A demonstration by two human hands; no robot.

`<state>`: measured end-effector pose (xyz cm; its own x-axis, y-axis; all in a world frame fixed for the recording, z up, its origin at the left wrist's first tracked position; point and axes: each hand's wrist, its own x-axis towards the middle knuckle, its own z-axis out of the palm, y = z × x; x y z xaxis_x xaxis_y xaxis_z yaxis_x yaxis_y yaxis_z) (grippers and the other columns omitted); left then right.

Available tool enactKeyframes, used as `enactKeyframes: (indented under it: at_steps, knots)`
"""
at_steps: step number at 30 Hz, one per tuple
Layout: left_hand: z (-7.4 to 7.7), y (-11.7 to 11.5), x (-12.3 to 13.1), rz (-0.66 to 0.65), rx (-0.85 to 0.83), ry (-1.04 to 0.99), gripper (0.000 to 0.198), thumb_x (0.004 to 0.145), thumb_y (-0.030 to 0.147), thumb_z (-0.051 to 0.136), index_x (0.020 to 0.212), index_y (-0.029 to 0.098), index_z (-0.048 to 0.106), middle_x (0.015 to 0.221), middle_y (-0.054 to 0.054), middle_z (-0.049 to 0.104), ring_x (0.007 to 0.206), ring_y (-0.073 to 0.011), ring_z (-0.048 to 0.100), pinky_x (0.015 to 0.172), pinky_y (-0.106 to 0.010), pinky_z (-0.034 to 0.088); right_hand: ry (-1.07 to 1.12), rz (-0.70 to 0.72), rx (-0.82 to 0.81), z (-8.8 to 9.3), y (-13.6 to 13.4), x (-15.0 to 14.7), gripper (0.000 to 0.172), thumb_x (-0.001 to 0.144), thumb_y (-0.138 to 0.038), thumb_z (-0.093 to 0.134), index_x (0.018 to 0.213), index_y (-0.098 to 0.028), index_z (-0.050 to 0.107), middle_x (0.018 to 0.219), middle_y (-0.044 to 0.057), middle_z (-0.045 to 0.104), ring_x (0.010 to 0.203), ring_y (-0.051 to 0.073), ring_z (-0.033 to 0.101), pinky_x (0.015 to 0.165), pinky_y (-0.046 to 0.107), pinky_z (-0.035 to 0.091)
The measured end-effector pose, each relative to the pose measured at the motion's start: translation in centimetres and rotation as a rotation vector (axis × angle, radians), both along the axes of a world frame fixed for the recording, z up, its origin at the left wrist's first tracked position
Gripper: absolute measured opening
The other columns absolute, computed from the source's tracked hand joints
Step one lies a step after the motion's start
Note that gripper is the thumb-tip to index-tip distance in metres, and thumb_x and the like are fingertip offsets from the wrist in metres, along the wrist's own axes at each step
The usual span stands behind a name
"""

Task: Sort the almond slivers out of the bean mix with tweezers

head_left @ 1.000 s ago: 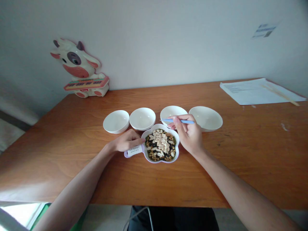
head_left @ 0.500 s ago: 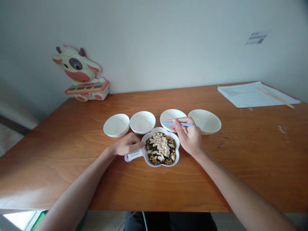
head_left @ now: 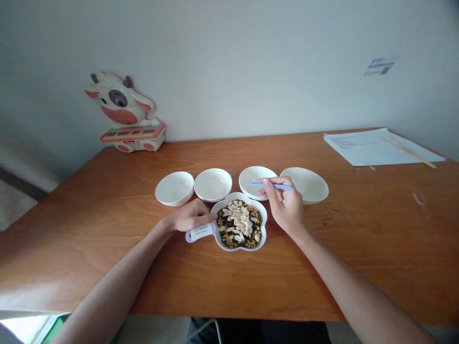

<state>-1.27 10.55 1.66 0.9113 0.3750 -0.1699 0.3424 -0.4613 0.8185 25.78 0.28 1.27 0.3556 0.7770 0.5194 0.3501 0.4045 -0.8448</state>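
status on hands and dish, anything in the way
Left hand at flower-shaped dish rim. Right hand pinching blue tweezers over white bowl.

The wooden table (head_left: 82,248) carries a lobed white dish (head_left: 261,239) beside the left hand (head_left: 190,216), four white bowls (head_left: 213,185) beyond both hands, a cow-shaped toy (head_left: 124,112) far past the left hand, and papers (head_left: 380,147) far past the right hand (head_left: 285,205).

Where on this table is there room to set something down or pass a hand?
Bare wood lies on the wooden table left of the left hand, and right of the rightmost white bowl, below the papers. It is crowded around the flower-shaped dish, between the bowls and the right hand holding blue tweezers.
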Motion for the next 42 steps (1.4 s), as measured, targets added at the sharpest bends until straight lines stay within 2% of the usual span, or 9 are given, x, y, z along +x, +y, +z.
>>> enactKeyframes:
  at_steps: [5, 17, 23, 28, 34, 42]
  knots:
    - [-0.1, -0.2, -0.1, 0.019, 0.009, -0.007, 0.062, 0.101, 0.052, 0.046, 0.052, 0.014, 0.044, 0.047, 0.001, 0.043, 0.044, -0.0068, 0.032, 0.041, -0.021, 0.02, -0.009, 0.047, -0.015, 0.3, 0.0, -0.7, 0.019, 0.099, -0.038, 0.06, 0.105, -0.02, 0.061, 0.103, 0.009, 0.077, 0.074, 0.016, 0.075, 0.061, 0.026, 0.06]
    - [0.1, -0.6, -0.1, 0.039, -0.005, -0.025, 0.063, 0.101, 0.054, 0.045, 0.053, 0.014, 0.045, 0.048, 0.001, 0.045, 0.044, -0.0072, 0.034, 0.041, -0.02, 0.022, -0.033, -0.049, 0.007, 1.1, 0.1, -0.1, 0.021, 0.099, -0.042, 0.06, 0.1, -0.021, 0.061, 0.1, 0.009, 0.079, 0.072, 0.016, 0.075, 0.059, 0.027, 0.059]
    - [-0.1, -0.4, -0.1, 0.029, -0.03, -0.034, 0.062, 0.101, 0.054, 0.046, 0.052, 0.015, 0.042, 0.048, 0.002, 0.04, 0.045, -0.007, 0.031, 0.042, -0.021, 0.02, -0.056, -0.062, 0.016, 0.8, 0.2, 0.5, 0.02, 0.099, -0.041, 0.06, 0.099, -0.021, 0.058, 0.098, 0.008, 0.079, 0.073, 0.016, 0.075, 0.061, 0.027, 0.058]
    - [-0.1, -0.5, -0.1, 0.039, -0.026, -0.02, 0.062, 0.101, 0.054, 0.045, 0.053, 0.015, 0.043, 0.048, 0.002, 0.042, 0.045, -0.007, 0.032, 0.042, -0.02, 0.021, -0.04, -0.058, 0.041, 0.8, 0.2, 0.7, 0.019, 0.098, -0.04, 0.061, 0.099, -0.021, 0.058, 0.1, 0.009, 0.079, 0.073, 0.017, 0.075, 0.063, 0.028, 0.058]
    - [0.2, -0.8, -0.3, 0.07, -0.013, -0.029, 0.06, 0.101, 0.053, 0.046, 0.055, 0.014, 0.047, 0.049, 0.001, 0.044, 0.046, -0.0071, 0.034, 0.042, -0.019, 0.023, -0.011, -0.066, 0.012, 0.7, 0.1, 0.2, 0.024, 0.097, -0.043, 0.062, 0.099, -0.02, 0.061, 0.094, 0.008, 0.079, 0.072, 0.017, 0.075, 0.062, 0.028, 0.059]
    - [0.2, -0.9, -0.3, 0.066, 0.009, -0.044, 0.06, 0.101, 0.053, 0.047, 0.054, 0.014, 0.046, 0.05, 0.002, 0.043, 0.046, -0.0067, 0.033, 0.042, -0.019, 0.023, -0.035, -0.034, 0.001, 0.5, -0.4, 0.2, 0.023, 0.093, -0.041, 0.068, 0.1, -0.02, 0.074, 0.088, 0.005, 0.08, 0.067, 0.019, 0.074, 0.063, 0.032, 0.064]
